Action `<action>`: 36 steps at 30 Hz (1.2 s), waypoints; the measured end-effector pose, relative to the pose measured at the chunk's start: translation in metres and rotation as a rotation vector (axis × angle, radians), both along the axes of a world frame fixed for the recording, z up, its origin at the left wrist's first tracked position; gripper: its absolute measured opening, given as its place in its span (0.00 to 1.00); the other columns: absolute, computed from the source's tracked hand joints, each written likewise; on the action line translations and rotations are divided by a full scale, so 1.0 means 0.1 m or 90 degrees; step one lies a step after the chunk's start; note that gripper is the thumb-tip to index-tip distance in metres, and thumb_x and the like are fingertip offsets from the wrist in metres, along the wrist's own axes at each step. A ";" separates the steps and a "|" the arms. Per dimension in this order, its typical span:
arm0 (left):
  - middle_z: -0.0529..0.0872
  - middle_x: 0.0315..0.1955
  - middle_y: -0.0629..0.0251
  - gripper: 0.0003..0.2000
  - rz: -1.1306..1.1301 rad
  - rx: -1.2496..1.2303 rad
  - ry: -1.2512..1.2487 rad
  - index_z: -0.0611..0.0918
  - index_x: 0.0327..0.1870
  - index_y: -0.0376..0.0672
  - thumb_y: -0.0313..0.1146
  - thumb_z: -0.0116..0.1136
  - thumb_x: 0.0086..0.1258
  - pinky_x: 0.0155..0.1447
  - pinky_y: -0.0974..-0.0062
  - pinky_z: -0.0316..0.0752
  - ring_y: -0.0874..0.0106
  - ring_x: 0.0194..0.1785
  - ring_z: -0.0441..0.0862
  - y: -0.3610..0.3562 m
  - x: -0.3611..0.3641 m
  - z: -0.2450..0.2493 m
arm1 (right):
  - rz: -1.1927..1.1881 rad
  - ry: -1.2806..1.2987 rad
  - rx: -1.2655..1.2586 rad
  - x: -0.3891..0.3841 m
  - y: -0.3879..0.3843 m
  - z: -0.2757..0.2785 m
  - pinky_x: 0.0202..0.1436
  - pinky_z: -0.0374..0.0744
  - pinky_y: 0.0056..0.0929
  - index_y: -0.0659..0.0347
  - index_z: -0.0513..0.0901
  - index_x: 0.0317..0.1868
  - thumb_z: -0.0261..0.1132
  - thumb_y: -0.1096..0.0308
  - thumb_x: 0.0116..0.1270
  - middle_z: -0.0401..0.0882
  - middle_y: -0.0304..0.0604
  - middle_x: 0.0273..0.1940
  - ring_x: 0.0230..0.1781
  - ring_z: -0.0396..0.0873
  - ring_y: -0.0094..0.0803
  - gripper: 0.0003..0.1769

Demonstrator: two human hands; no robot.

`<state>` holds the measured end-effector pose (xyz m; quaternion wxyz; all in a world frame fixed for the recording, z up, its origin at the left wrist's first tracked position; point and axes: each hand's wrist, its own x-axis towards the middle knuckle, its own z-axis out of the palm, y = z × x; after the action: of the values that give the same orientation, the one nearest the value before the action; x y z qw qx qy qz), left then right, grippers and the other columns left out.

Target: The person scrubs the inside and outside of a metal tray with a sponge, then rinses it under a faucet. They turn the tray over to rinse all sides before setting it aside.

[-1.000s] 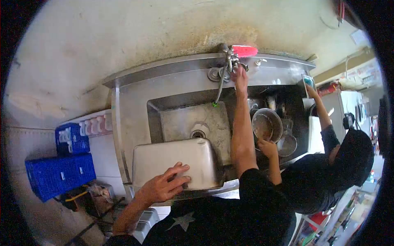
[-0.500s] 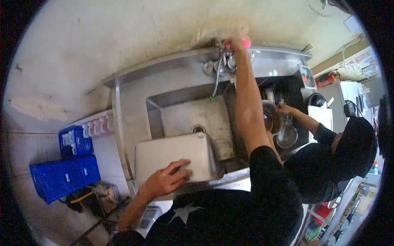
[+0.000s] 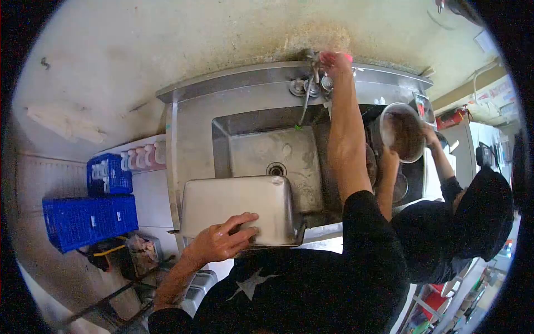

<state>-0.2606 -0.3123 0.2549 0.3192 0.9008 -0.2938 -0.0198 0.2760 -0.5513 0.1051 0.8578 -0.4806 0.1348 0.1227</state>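
An upturned deep stainless steel pan (image 3: 222, 200) lies across the near edge of the sink (image 3: 250, 145). My left hand (image 3: 225, 240) rests on its flat bottom, fingers apart, with a grey patch between them. My right arm stretches over the sink's right side to the back wall. There my right hand (image 3: 336, 65), blurred, closes round a bright pink object (image 3: 346, 57) beside the tap (image 3: 312, 69). The tap's thin spout reaches down toward the basin, and a small green bit (image 3: 298, 127) shows at its end. A round drain (image 3: 276, 170) is visible behind the pan.
To my right, a person (image 3: 445, 234) in black holds a round pot (image 3: 401, 133) with both hands over the neighbouring basin. Blue crates (image 3: 89, 220) and a row of pale bottles (image 3: 142, 157) stand on the left. A metal ledge (image 3: 239, 72) runs along the back wall.
The person on my right has raised the pot and tilted it. My right hand stays by the tap and my left hand on the pan; the view has shifted slightly.
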 end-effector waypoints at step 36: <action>0.79 0.42 0.56 0.22 0.515 -0.193 0.016 0.78 0.40 0.40 0.54 0.48 0.69 0.54 0.62 0.68 0.60 0.49 0.75 1.84 -1.59 -1.20 | -0.038 0.361 -0.336 -6.71 -0.35 -0.65 0.24 0.69 0.25 0.62 0.78 0.35 0.45 0.52 0.75 0.74 0.35 0.24 0.21 0.70 0.24 0.23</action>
<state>-0.4197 -0.1286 0.1350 0.4334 0.8860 0.0874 0.1396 -0.3955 -0.5863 0.0399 0.6365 -0.6279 0.4074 0.1863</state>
